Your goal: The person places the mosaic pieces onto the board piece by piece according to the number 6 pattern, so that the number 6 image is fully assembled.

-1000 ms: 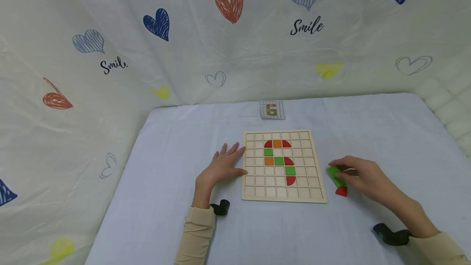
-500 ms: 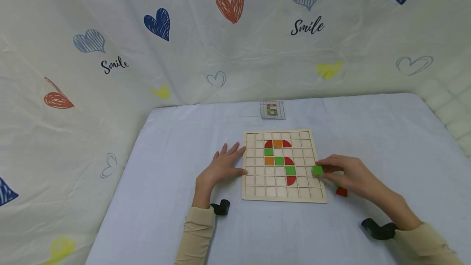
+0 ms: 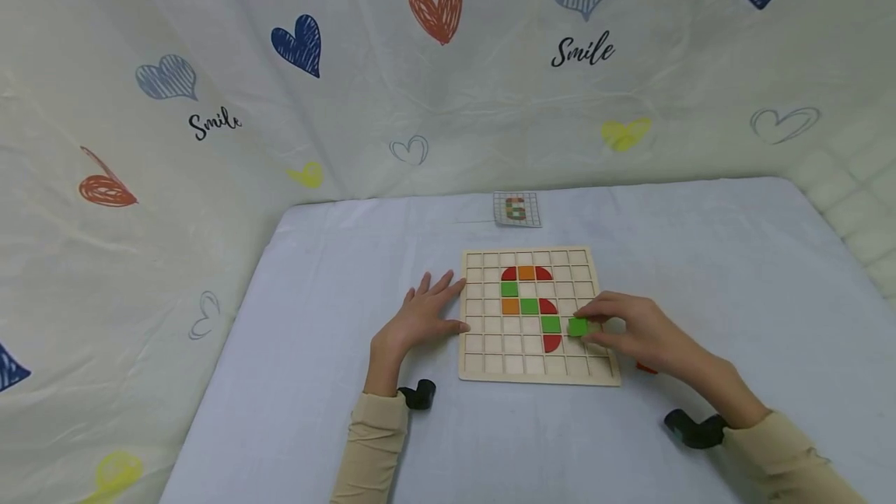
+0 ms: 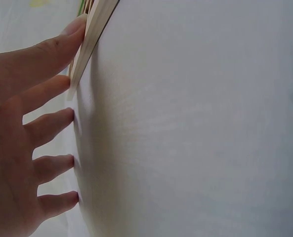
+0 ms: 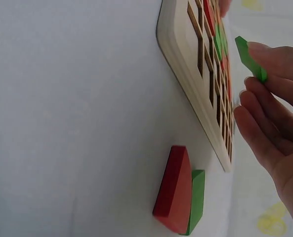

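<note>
In the head view a wooden grid board (image 3: 497,368) lies on the white-covered table, with red, orange and green tiles set in some of its squares. My right hand (image 3: 640,329) pinches a green square tile (image 3: 577,327) between thumb and fingertips, over the right part of the board. The right wrist view shows that green tile (image 5: 250,59) held above the board's surface. My left hand (image 3: 414,321) is spread at the board's left edge, thumb and index fingertip touching the frame; in the left wrist view the other fingertips (image 4: 69,160) reach down to the cloth.
A small printed card (image 3: 517,209) with a coloured grid pattern lies behind the board. Beside the board's right edge are a red quarter-round tile (image 5: 173,190) and a green tile (image 5: 197,202), mostly hidden under my right hand in the head view. A patterned curtain (image 3: 490,99) hangs behind.
My right hand has picked up the green tile from the table right of the board and moved it left over the board. The left hand has stayed in place.
</note>
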Motion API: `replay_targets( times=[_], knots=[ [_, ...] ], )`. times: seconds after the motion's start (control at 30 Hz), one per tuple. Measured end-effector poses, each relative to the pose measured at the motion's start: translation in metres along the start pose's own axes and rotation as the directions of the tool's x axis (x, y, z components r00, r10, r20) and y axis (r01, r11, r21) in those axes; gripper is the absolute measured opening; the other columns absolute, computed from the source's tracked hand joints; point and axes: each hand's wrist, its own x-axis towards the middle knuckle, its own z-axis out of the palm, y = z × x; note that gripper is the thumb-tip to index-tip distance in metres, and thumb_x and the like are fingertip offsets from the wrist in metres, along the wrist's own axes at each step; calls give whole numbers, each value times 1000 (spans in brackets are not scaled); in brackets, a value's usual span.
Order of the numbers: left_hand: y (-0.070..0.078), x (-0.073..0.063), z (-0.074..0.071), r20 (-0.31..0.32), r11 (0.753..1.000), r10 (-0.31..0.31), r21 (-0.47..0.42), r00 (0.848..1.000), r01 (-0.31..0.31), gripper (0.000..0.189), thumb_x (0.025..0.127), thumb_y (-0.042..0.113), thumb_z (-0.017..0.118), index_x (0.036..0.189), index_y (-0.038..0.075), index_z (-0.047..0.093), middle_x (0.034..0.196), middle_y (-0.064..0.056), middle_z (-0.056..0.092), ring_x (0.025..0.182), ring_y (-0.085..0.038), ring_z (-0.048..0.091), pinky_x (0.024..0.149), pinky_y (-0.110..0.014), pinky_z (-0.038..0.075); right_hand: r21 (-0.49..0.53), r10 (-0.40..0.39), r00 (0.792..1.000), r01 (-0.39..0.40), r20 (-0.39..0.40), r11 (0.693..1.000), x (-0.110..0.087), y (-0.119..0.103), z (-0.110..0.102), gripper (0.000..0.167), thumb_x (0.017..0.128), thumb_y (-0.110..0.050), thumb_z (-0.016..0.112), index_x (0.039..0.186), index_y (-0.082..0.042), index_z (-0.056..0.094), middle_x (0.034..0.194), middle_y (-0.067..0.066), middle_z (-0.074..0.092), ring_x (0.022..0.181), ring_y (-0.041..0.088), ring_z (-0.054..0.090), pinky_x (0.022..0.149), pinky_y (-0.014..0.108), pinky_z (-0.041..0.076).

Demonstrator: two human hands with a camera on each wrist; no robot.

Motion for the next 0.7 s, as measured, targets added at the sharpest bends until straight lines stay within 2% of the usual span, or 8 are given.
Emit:
replay_targets(
  times=[0.2,0.7],
  knots=[
    [0,-1,-1,3,1000,7,-2,1000,-7,81,94,39,75,163,25,33,173,0,19,161,-36,-1,128,-60,5,18,7,1000,-7,25,1000,4,-4,4,32,81,-9,87,112,-11,78,102,-7,73,88,14,64,78,30,59],
    [0,-1,0,2,1000,6,-3,1000,-6,81,94,39,74,163,26,33,173,0,19,161,-36,-1,128,-59,4,53,-60,995,55,80,997,16,-15,19,27,81,-13,87,107,-9,80,100,-3,73,90,19,65,77,28,59]
  ],
)
